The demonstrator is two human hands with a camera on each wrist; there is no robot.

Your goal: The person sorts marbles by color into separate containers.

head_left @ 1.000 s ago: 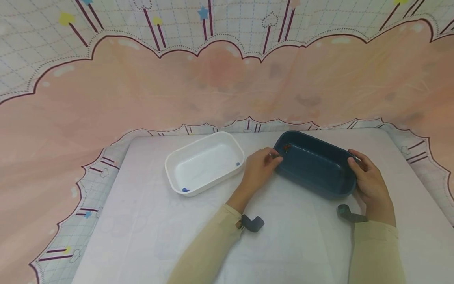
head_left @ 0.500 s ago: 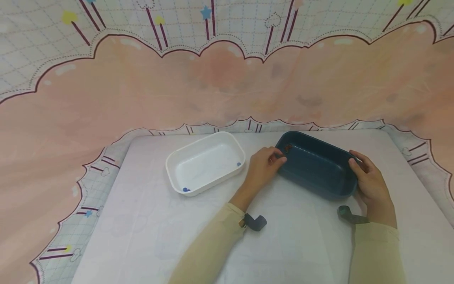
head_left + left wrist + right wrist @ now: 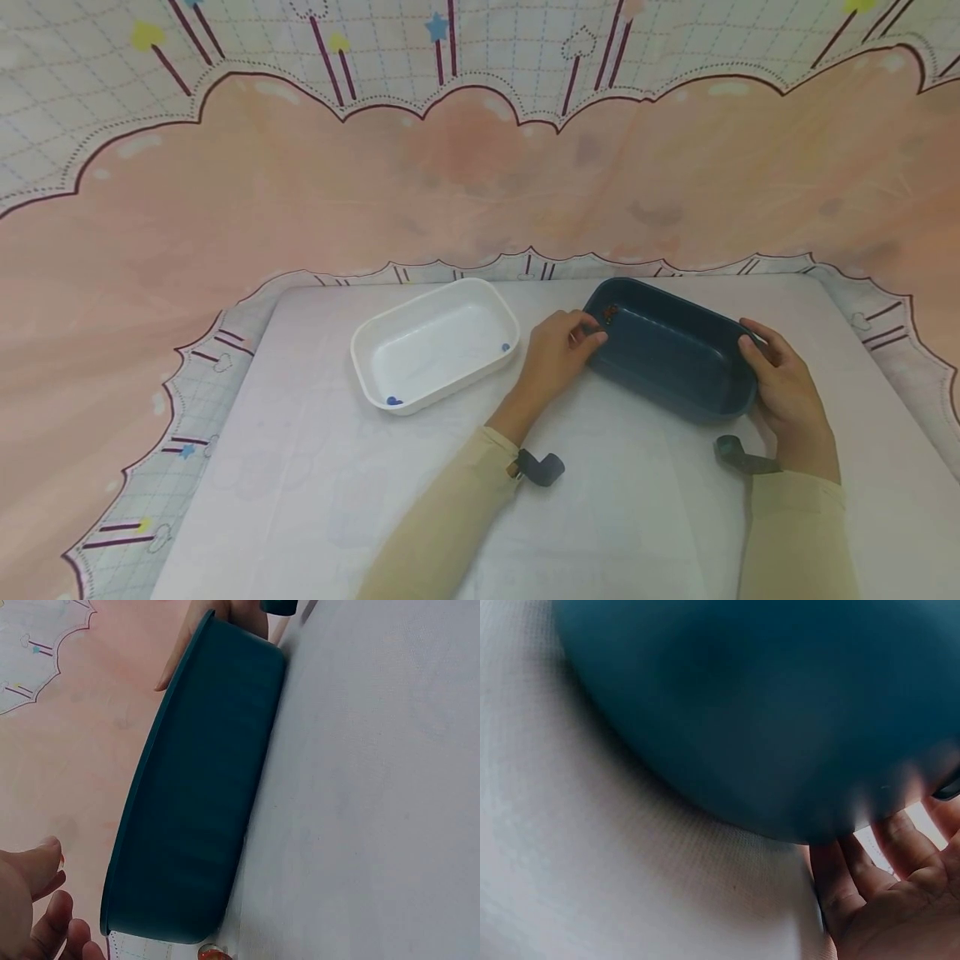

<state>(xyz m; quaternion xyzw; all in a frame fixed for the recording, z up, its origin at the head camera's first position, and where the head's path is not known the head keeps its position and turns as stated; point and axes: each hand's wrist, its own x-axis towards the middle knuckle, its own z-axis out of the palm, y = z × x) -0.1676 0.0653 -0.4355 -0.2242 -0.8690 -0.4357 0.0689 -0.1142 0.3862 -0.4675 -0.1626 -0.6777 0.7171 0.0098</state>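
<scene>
A dark blue oblong dish (image 3: pixel 663 346) sits on the table at right of centre. My right hand (image 3: pixel 787 396) grips its right end, thumb over the rim and fingers behind the outer wall, as the right wrist view shows. At the dish's left rim is my left hand (image 3: pixel 557 354), fingers curled and thumb close to the forefinger; I cannot tell whether something small is between them. Small reddish-brown pieces (image 3: pixel 610 314) lie in the dish's left corner. In the left wrist view, a glassy reddish bead (image 3: pixel 215 952) shows by the dish's lower end.
A white oblong dish (image 3: pixel 435 346) stands left of the dark blue one, with several small blue beads (image 3: pixel 393 401) in its near left corner and a blue bead (image 3: pixel 506 347) at its right side. The white table (image 3: pixel 315 500) meets a patterned cloth (image 3: pixel 480 183) behind.
My left hand has shifted slightly to the right over the dish's rim, mostly in the first half second. My right hand keeps its grip on the dark blue dish.
</scene>
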